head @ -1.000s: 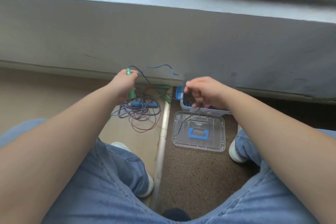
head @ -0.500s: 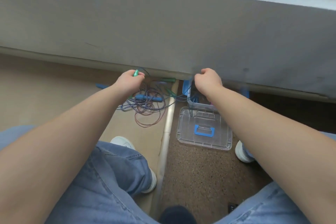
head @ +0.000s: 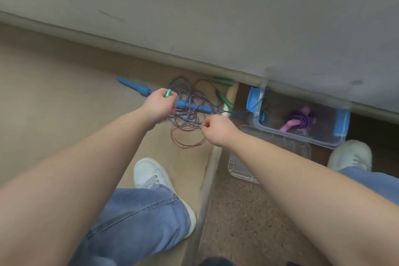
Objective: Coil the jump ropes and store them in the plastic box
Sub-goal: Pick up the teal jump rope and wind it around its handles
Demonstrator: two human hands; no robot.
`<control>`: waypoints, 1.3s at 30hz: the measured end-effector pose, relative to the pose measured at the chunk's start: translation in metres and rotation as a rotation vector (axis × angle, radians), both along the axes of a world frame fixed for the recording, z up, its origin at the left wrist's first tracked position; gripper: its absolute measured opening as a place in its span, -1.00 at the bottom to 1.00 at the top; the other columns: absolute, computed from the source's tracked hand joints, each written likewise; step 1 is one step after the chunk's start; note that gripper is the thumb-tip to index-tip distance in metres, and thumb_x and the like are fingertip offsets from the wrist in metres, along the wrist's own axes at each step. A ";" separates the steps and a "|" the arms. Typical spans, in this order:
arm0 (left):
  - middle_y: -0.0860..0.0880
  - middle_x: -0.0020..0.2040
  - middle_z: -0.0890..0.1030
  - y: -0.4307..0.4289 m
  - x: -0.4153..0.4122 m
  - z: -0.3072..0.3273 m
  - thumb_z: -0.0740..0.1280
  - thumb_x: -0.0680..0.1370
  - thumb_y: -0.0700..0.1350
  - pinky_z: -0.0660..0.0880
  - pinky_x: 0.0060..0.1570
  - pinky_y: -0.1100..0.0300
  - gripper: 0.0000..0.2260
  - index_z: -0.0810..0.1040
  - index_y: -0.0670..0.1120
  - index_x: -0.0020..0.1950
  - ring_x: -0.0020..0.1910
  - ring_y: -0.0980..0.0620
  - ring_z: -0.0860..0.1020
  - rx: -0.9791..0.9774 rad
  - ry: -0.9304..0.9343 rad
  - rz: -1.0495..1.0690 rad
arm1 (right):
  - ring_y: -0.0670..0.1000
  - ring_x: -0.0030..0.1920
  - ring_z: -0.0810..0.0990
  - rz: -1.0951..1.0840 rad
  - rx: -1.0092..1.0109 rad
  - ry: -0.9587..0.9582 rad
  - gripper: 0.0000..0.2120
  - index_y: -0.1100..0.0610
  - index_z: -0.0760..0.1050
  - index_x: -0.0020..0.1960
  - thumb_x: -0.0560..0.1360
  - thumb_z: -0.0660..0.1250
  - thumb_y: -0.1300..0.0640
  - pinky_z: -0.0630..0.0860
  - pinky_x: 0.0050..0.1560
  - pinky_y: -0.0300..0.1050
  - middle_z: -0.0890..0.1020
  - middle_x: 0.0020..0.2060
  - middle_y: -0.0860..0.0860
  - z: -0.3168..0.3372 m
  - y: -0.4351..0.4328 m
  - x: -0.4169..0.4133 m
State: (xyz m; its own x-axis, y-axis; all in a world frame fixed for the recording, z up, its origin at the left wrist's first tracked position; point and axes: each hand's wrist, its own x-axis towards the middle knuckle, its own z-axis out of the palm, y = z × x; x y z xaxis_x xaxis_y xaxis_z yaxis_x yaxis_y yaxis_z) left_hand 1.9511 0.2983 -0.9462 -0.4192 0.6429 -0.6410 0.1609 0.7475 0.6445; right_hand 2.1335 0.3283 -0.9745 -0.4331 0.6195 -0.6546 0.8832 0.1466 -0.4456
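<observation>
While I crouch over the floor, my left hand has its fingers clenched around a small green handle tip, just above the tangled pile of braided blue-and-white and thin reddish jump ropes with blue handles. My right hand is closed in a fist, seemingly pinching a thin cord; I cannot tell for certain. Right of the pile sits the clear plastic box with blue latches, holding a coiled purple rope with pink handles. Its clear lid lies flat beside my right forearm.
</observation>
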 end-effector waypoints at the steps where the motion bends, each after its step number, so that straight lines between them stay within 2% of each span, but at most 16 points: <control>1: -0.03 -0.19 0.56 0.001 -0.001 -0.009 0.15 0.65 -0.11 0.37 -0.35 0.21 -0.87 0.48 -0.04 0.11 -0.30 0.02 0.53 -0.013 -0.020 0.011 | 0.19 0.06 0.62 0.020 -0.010 -0.021 -0.75 0.14 0.64 0.00 0.57 0.20 0.11 0.54 0.05 -0.07 0.69 0.00 0.13 -0.011 0.001 -0.005; 4: -0.07 -0.23 0.60 -0.002 0.002 -0.041 0.14 0.69 -0.07 0.47 -0.28 0.17 -0.87 0.43 -0.06 0.14 -0.37 0.00 0.59 -0.096 -0.150 0.032 | 0.21 0.14 0.61 0.109 -0.048 -0.090 -0.72 0.18 0.64 0.11 0.51 0.21 0.24 0.54 0.12 -0.08 0.68 0.08 0.17 -0.040 0.005 -0.020; 7: -0.10 -0.12 0.64 -0.014 0.015 -0.075 0.15 0.69 -0.04 0.50 -0.17 0.11 -0.90 0.41 -0.03 0.07 -0.24 -0.07 0.63 -0.198 -0.247 0.008 | 0.20 0.18 0.60 0.236 -0.054 -0.159 -0.64 0.15 0.62 0.21 0.48 0.22 0.26 0.55 0.20 -0.05 0.65 0.14 0.16 -0.070 0.007 -0.032; 10: -0.11 -0.03 0.59 -0.020 0.019 -0.107 0.21 0.67 0.00 0.51 -0.03 0.04 -0.89 0.46 -0.01 0.02 -0.03 -0.10 0.58 -0.182 -0.208 0.006 | 0.24 0.27 0.44 0.337 -0.011 -0.210 -0.60 0.05 0.59 0.27 0.48 0.23 0.24 0.45 0.31 0.02 0.50 0.21 0.12 -0.095 0.008 -0.037; 12: -0.04 -0.07 0.57 -0.023 0.014 -0.121 0.23 0.65 0.04 0.55 0.11 -0.04 -0.88 0.47 0.02 -0.01 -0.04 -0.07 0.53 -0.162 -0.160 0.031 | 0.26 0.32 0.36 0.377 0.061 -0.225 -0.58 0.09 0.53 0.34 0.50 0.23 0.28 0.44 0.32 0.10 0.43 0.25 0.14 -0.101 0.010 -0.038; 14: 0.04 -0.16 0.53 -0.027 0.009 -0.130 0.22 0.62 0.07 0.54 0.17 -0.11 -0.87 0.47 0.06 -0.04 -0.09 -0.05 0.50 -0.126 -0.104 0.046 | 0.26 0.32 0.39 0.386 0.149 -0.209 -0.58 0.15 0.46 0.35 0.52 0.18 0.35 0.46 0.25 0.12 0.48 0.24 0.18 -0.103 0.012 -0.037; 18: 0.02 -0.20 0.48 -0.025 0.005 -0.125 0.18 0.65 0.02 0.41 -0.03 0.04 -0.85 0.43 0.05 -0.09 -0.12 -0.07 0.46 -0.061 0.011 0.054 | 0.26 0.16 0.57 0.235 0.109 -0.119 -0.67 0.14 0.43 0.24 0.51 0.18 0.34 0.51 0.04 0.03 0.60 0.11 0.20 -0.108 0.021 -0.027; 21: -0.22 0.00 0.56 -0.024 0.005 -0.123 0.16 0.66 -0.04 0.38 0.00 0.04 -0.85 0.42 -0.07 -0.04 0.05 -0.20 0.52 -0.064 0.178 -0.028 | 0.23 0.11 0.59 0.088 0.067 -0.001 -0.77 0.06 0.57 0.19 0.58 0.24 0.18 0.50 0.04 -0.03 0.66 0.08 0.16 -0.098 0.025 -0.017; 23: -0.22 0.09 0.57 -0.023 0.008 -0.116 0.20 0.64 -0.14 0.38 0.07 0.07 -0.88 0.50 -0.12 0.08 0.15 -0.21 0.51 -0.017 0.284 -0.133 | 0.21 0.07 0.59 0.028 0.069 0.054 -0.80 0.06 0.61 0.08 0.59 0.22 0.16 0.44 -0.03 -0.08 0.68 -0.01 0.12 -0.085 0.028 -0.013; 26: -0.16 0.20 0.55 -0.018 0.021 -0.095 0.33 0.54 -0.25 0.29 0.16 0.28 -0.70 0.56 -0.13 0.27 0.27 -0.11 0.48 0.135 0.294 -0.352 | 0.05 -0.16 0.55 -0.101 0.023 0.174 -0.86 -0.01 0.55 -0.14 0.57 0.28 0.13 0.31 -0.18 -0.18 0.58 -0.31 -0.10 -0.057 0.036 -0.009; 28: -0.08 0.09 0.60 -0.013 0.031 -0.081 0.39 0.51 -0.20 0.29 0.03 0.38 -0.75 0.60 -0.08 0.19 0.17 -0.08 0.52 0.188 0.252 -0.459 | -0.07 -0.32 0.49 -0.157 -0.012 0.260 -0.87 -0.01 0.55 -0.19 0.54 0.37 0.09 0.34 -0.26 -0.19 0.53 -0.39 -0.14 -0.034 0.043 -0.005; 30: 0.06 -0.12 0.62 -0.013 0.038 -0.068 0.36 0.56 -0.10 0.33 -0.16 0.31 -0.95 0.58 0.06 -0.05 -0.02 -0.04 0.56 0.144 0.235 -0.472 | -0.13 -0.38 0.45 -0.198 -0.023 0.330 -0.87 0.00 0.56 -0.22 0.50 0.43 0.05 0.37 -0.35 -0.28 0.52 -0.40 -0.12 -0.009 0.050 0.003; 31: 0.05 -0.16 0.63 -0.013 0.039 -0.063 0.33 0.59 -0.04 0.33 -0.19 0.22 -0.92 0.56 0.05 -0.11 -0.05 -0.06 0.57 0.102 0.245 -0.456 | -0.11 -0.39 0.44 -0.244 -0.006 0.370 -0.85 0.00 0.55 -0.24 0.48 0.43 0.04 0.38 -0.32 -0.28 0.51 -0.42 -0.12 0.002 0.055 0.008; 33: -0.06 -0.17 0.62 -0.016 0.039 -0.052 0.28 0.62 0.03 0.30 -0.21 0.12 -0.80 0.54 -0.04 -0.11 -0.05 -0.16 0.57 0.020 0.307 -0.445 | -0.06 -0.38 0.43 -0.412 0.053 0.479 -0.82 -0.04 0.53 -0.32 0.42 0.42 -0.04 0.45 -0.22 -0.13 0.47 -0.47 -0.14 0.024 0.065 0.020; 36: -0.07 -0.18 0.61 -0.022 0.040 -0.028 0.26 0.63 0.07 0.35 -0.20 0.09 -0.74 0.53 -0.10 -0.10 -0.10 -0.15 0.55 -0.027 0.313 -0.389 | 0.00 -0.30 0.47 -0.651 0.131 0.580 -0.88 -0.14 0.55 -0.36 0.31 0.36 -0.14 0.58 -0.06 0.22 0.49 -0.47 -0.18 0.048 0.081 0.043; 39: 0.06 -0.20 0.66 -0.024 0.045 0.000 0.27 0.63 0.04 0.36 -0.28 0.17 -0.77 0.61 -0.08 -0.06 -0.24 0.01 0.54 0.004 0.240 -0.372 | 0.05 -0.19 0.62 -0.711 0.197 0.565 -0.90 -0.24 0.57 -0.26 0.30 0.31 -0.20 0.61 0.01 0.27 0.59 -0.33 -0.19 0.067 0.086 0.060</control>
State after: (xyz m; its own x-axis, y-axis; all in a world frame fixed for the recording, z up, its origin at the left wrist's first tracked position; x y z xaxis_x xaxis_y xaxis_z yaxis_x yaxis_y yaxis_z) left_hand 1.9959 0.2748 -0.9466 -0.2954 0.7806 -0.5509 0.5637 0.6079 0.5591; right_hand 2.1934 0.4144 -0.9079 -0.1309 0.9394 -0.3167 0.4539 -0.2272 -0.8616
